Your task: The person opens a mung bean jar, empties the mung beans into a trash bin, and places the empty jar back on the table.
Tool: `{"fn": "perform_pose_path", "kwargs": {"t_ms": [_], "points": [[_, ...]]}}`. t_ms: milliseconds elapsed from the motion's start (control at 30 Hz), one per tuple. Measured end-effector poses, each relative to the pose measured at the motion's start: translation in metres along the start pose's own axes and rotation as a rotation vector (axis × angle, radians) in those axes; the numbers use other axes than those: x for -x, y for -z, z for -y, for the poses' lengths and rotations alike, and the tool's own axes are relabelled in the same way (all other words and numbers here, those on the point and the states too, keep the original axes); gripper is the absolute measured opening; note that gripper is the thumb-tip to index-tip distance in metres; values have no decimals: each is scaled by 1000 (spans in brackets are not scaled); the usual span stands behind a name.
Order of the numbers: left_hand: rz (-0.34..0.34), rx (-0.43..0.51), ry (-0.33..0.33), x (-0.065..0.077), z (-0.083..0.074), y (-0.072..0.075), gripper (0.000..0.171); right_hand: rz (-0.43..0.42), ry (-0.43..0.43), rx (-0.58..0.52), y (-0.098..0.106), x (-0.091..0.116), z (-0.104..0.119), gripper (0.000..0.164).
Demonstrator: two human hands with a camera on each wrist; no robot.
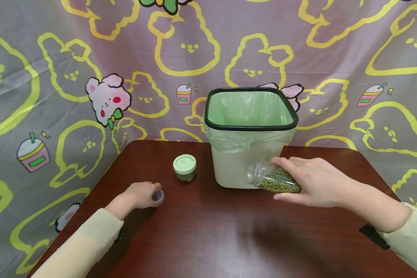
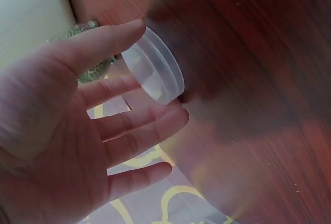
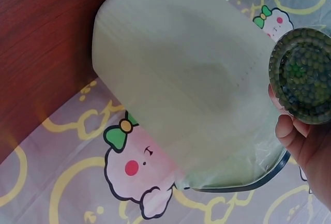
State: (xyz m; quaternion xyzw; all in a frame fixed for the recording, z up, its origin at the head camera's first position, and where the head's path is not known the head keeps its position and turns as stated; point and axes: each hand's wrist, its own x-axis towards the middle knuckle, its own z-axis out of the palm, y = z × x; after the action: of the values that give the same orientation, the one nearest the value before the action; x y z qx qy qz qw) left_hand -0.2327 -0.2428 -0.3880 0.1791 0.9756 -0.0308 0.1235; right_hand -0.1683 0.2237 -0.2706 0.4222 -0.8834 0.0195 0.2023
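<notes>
My right hand (image 1: pixel 316 181) grips a clear plastic jar (image 1: pixel 279 181) of green mung beans above the table, in front of the bin. The jar lies tilted on its side, its uncapped mouth pointing left, and the beans rest along its lower side. In the right wrist view the jar's round base (image 3: pixel 305 76) faces the camera. On the left, my left hand (image 1: pixel 140 195) pinches a clear plastic lid (image 2: pixel 158 69) between thumb and fingers, close over the table. The lid stands on edge in the left wrist view, with the little finger (image 2: pixel 142 180) held apart from it.
A cream trash bin (image 1: pixel 226 170) with a black rim and a green bag liner (image 1: pixel 248 108) stands at the back of the brown table (image 1: pixel 194 231). Left of it sits a small jar (image 1: pixel 185 168) with a pale green lid. A patterned cloth (image 1: pixel 180 46) hangs behind.
</notes>
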Motion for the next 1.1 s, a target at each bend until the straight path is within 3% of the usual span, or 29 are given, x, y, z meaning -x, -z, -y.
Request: {"fn": "perform_pose_path", "kwargs": {"t_ms": [267, 433, 600, 867, 1100], "points": [[-4, 11, 56, 1, -1, 8, 72, -14, 13, -1, -1, 0, -1, 71], [-76, 23, 71, 4, -5, 24, 78, -18, 10, 2, -2, 0, -2, 71], [-253, 50, 31, 11, -16, 49, 75, -11, -4, 6, -2, 1, -3, 71], [-639, 83, -100, 14, -44, 96, 68, -10, -7, 7, -2, 1, -3, 71], [-829, 123, -246, 5, -75, 138, 66, -13, -7, 5, -2, 0, -3, 71]]}}
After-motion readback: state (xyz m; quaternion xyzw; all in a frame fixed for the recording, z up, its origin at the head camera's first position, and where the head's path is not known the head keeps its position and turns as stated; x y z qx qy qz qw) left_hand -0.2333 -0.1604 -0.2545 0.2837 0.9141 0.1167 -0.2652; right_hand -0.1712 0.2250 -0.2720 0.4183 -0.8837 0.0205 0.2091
